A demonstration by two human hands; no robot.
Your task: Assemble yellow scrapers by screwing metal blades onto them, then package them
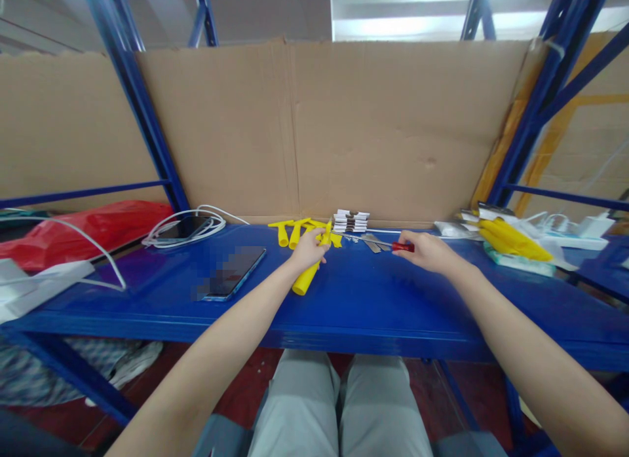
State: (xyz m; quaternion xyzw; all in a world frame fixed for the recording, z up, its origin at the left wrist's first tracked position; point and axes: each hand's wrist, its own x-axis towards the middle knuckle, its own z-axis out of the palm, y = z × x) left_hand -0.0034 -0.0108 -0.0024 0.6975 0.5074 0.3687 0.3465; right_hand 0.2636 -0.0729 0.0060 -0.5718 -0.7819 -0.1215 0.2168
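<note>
My left hand (310, 249) is closed around a yellow plastic tool with a round handle (305, 280), its handle end pointing down toward me. In my right hand (426, 251) is a screwdriver with a red handle (403, 247). Its long metal shaft points left, and the tip reaches the head of the yellow tool; whether it sits in a screw is too small to tell. Just behind my left hand lie several similar yellow T-shaped tools (282, 234). Flat grey metal strips (372, 243) rest under the shaft, with tiny pieces beside them.
A stack of small white packs (350, 220) stands against the cardboard wall (393, 129). Left are a phone (236, 274), a coiled white cable (216, 221) and a red bag (108, 228). Yellow packaging (515, 239) and a white power strip (572, 239) lie right on the blue table (383, 306).
</note>
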